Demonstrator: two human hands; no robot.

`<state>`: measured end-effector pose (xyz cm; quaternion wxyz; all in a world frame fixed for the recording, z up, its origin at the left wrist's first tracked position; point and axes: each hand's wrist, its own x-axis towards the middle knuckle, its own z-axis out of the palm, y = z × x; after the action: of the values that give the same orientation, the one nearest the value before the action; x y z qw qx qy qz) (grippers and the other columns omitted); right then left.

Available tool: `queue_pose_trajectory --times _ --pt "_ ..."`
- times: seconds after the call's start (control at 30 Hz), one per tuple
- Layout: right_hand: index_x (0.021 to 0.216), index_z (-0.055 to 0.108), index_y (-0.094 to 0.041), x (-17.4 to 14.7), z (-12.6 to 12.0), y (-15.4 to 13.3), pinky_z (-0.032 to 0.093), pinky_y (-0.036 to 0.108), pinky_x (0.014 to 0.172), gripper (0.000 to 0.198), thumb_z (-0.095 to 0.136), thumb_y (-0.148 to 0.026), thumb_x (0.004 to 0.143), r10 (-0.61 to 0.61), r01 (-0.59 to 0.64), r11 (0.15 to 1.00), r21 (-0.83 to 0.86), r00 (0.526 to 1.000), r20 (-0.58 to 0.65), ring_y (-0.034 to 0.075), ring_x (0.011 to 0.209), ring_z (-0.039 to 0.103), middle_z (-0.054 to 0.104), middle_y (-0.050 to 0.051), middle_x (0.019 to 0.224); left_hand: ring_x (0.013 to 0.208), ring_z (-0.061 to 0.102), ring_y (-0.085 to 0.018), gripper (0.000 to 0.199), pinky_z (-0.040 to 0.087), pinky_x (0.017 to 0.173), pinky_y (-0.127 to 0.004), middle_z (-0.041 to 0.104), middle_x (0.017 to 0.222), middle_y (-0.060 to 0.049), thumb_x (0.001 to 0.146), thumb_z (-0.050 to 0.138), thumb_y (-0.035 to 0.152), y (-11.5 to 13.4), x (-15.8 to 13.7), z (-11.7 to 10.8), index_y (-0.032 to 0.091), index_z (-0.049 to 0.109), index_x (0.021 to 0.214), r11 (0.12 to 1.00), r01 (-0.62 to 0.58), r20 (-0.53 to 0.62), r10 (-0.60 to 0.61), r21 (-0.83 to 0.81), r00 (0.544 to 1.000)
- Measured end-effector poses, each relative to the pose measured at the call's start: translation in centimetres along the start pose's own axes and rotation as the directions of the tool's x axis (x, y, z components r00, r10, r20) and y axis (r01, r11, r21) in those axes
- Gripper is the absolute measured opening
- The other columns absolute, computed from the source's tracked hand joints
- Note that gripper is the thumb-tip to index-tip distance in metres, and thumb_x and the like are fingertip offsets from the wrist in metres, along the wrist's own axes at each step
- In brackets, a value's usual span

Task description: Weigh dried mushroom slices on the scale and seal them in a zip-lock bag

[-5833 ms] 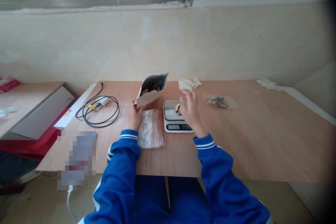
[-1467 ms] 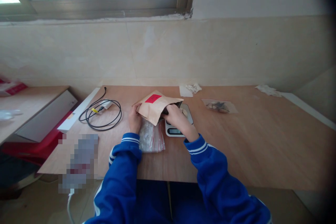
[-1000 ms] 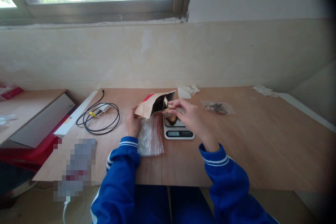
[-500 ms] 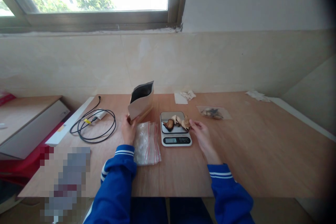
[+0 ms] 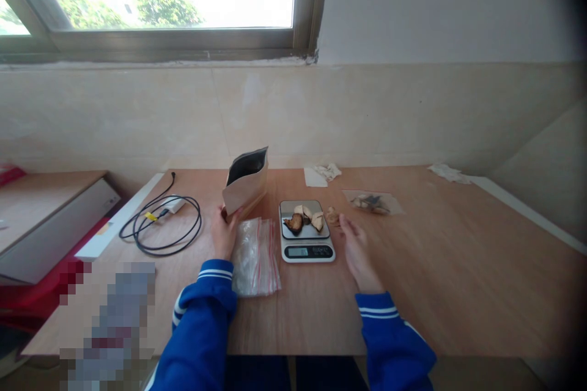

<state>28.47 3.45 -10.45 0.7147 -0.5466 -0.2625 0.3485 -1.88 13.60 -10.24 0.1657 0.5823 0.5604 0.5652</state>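
Change: my right hand [image 5: 358,250] has drawn back from the platform of the small white digital kitchen scale [image 5: 306,236], and one light piece [image 5: 332,216] now lies on the wooden table [image 5: 458,269] just right of the scale.
Left hand: my left hand [image 5: 224,236] is clamped on the lower edge of the upright, open brown paper pouch [image 5: 245,184], left of the scale.
Right hand: empty, fingers loosely apart, resting on the table just right of the scale, near the loose piece.
Scale: a few brown and pale dried slices [image 5: 304,220] sit on its platform.
Beside the scale: a stack of clear zip bags with red strips [image 5: 255,255] lies to its left.
Far right of the scale: a filled clear bag [image 5: 373,202].
Far left of the scale: a coiled black cable [image 5: 160,229].
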Motion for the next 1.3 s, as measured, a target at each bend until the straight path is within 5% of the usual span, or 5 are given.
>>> queue_pose_trajectory --times 0.33,0.57,0.9,1.17,1.3 --pt "0.08 0.061 -0.018 -0.7 -3.0 0.8 0.046 0.025 0.051 0.041 0.076 -0.051 0.063 0.034 -0.028 0.998 0.055 0.993 -0.109 0.013 0.054 0.058 0.064 -0.001 0.065 0.096 0.062 -0.028 0.044 0.05 0.082 -0.042 0.065 0.1 -0.011 0.075 0.067 0.046 0.0 -0.1 0.1 0.016 0.057 0.107 1.0 0.028 -0.012 -0.028 0.014 1.0" --pt "0.101 0.065 -0.018 -3.3 -0.8 -1.1 0.052 0.033 0.071 0.039 0.069 -0.047 0.075 -0.215 0.217 0.96 -0.176 0.976 0.031 0.021 0.085 0.065 0.07 0.009 0.099 0.095 0.063 -0.027 0.045 0.05 0.082 -0.041 0.065 0.102 -0.012 0.076 0.066 0.046 -0.2 -0.1 0.0 0.016 0.056 0.107 1.0 0.015 -0.013 -0.015 0.007 1.0" --pt "0.102 0.068 -0.027 -4.8 2.7 -1.0 0.051 0.042 0.084 0.026 0.044 -0.025 0.094 -0.502 0.728 0.494 -0.475 0.685 0.528 0.024 0.09 0.062 0.07 0.006 0.093 0.098 0.063 -0.027 0.044 0.05 0.084 -0.041 0.065 0.103 -0.011 0.076 0.066 0.044 -0.6 0.0 0.1 0.017 0.056 0.109 1.0 -0.01 -0.013 0.01 -0.013 1.0" --pt "0.121 0.06 -0.024 -4.5 2.7 -0.4 0.049 0.044 0.083 0.032 0.042 -0.022 0.093 -0.455 0.745 0.307 -0.592 0.661 0.597 0.027 0.096 0.059 0.068 0.009 0.101 0.097 0.062 -0.027 0.045 0.05 0.083 -0.041 0.064 0.103 -0.012 0.077 0.065 0.045 -0.7 0.1 0.1 0.015 0.056 0.109 1.0 0.005 -0.003 -0.005 0.005 1.0" --pt "0.117 0.059 -0.026 -5.5 1.0 -0.6 0.044 0.044 0.088 0.033 0.041 -0.016 0.092 -0.469 0.774 0.301 -0.557 0.629 0.62 0.025 0.1 0.057 0.066 0.007 0.108 0.097 0.061 -0.027 0.047 0.049 0.083 -0.041 0.063 0.102 -0.012 0.076 0.065 0.047 -0.4 -0.1 0.1 0.015 0.055 0.109 0.999 0.032 -0.01 -0.031 0.033 0.999"
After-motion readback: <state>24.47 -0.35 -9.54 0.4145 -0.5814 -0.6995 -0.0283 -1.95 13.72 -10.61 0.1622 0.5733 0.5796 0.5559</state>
